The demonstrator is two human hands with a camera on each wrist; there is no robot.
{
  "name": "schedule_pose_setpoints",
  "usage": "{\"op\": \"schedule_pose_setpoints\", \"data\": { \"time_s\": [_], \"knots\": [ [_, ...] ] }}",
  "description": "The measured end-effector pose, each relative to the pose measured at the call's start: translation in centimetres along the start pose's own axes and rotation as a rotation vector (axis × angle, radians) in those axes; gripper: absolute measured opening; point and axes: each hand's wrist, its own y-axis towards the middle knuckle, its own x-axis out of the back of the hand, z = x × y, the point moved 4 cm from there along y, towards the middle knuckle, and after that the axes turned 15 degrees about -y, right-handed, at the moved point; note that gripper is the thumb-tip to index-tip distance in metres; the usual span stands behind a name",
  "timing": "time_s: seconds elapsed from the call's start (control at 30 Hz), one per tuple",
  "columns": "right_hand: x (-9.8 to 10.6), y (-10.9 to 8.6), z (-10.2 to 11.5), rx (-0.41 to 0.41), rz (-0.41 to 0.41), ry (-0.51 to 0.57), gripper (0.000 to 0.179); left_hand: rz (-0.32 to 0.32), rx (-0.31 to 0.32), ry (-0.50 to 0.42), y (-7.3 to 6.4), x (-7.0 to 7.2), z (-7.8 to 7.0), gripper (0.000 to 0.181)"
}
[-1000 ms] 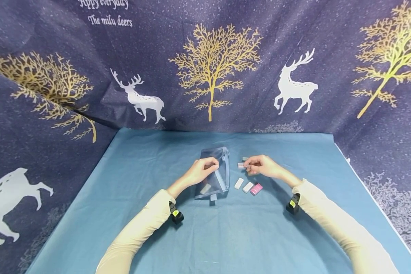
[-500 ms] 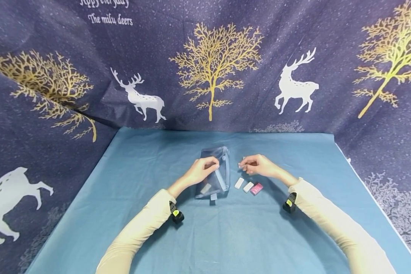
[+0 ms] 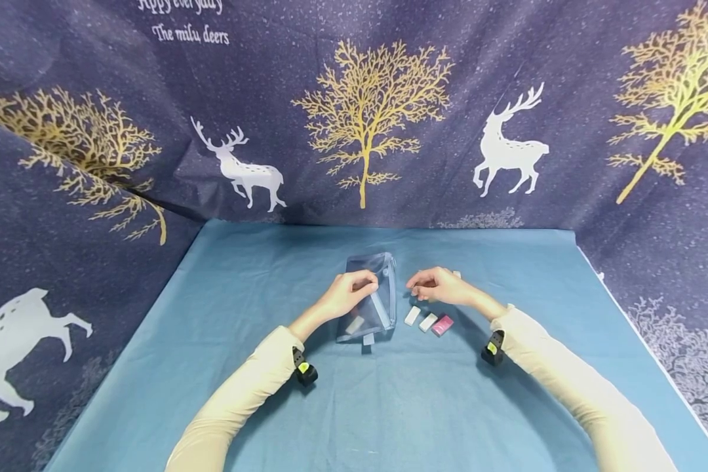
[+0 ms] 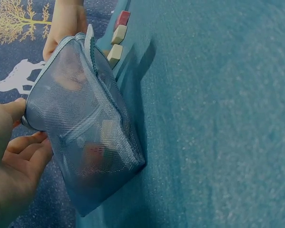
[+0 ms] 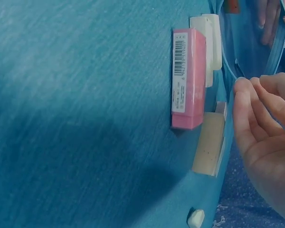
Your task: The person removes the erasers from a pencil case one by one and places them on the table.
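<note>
My left hand [image 3: 343,295] pinches the edge of a blue mesh zipper pouch [image 4: 80,185] between thumb and fingers, and the pouch gapes. A reddish block [image 4: 92,154] and a pale block show through its mesh. My right hand [image 3: 442,286] hovers just right of the pouch; its fingers [image 5: 244,107] are loosely bent, tips overlapping the zipper edge in the right wrist view, with nothing seen between them. Below it lie two white eraser-like blocks [image 3: 412,316] [image 3: 428,322] and a pink-wrapped one with a barcode label [image 5: 187,78]. A tan block [image 5: 209,142] lies near the right hand.
A small off-white piece [image 5: 196,218] lies on the blue cloth [image 3: 354,406], behind the right hand in the head view. A dark blue curtain [image 3: 413,164] with deer and trees hangs at the back and sides.
My right hand has moved left toward the pouch, covering the block at its fingertips. A small pale piece has come into view behind it. The left hand and pouch have stayed put.
</note>
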Motion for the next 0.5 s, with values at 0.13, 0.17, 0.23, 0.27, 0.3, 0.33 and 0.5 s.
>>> {"op": "schedule_pose_setpoints", "data": {
  "time_s": [0.13,0.17,0.23,0.27,0.3,0.33,0.5],
  "knots": [
    [-0.1,0.2,0.3,0.022,0.008,-0.011,0.028,0.006,0.005,0.002,0.0,-0.1,0.0,0.029],
    [-0.1,0.2,0.4,0.03,0.011,-0.012,0.029,0.007,0.004,0.003,0.0,-0.2,0.0,0.029],
    [-0.1,0.3,0.5,0.038,0.014,-0.013,0.029,0.008,-0.002,0.005,0.0,-0.2,0.0,0.03],
    [-0.1,0.3,0.5,0.04,0.012,-0.016,0.028,0.008,-0.004,0.005,0.1,-0.2,0.0,0.03],
    [-0.1,0.3,0.6,0.036,0.009,-0.027,0.028,0.006,-0.006,0.005,0.1,-0.2,0.0,0.03],
    [-0.1,0.3,0.8,0.041,0.003,-0.044,0.028,0.006,-0.006,0.004,0.1,-0.2,0.0,0.03],
    [0.0,0.3,2.5,0.053,-0.012,-0.109,0.027,0.004,0.001,0.005,0.0,-0.2,-0.1,0.029]
  ]
}}
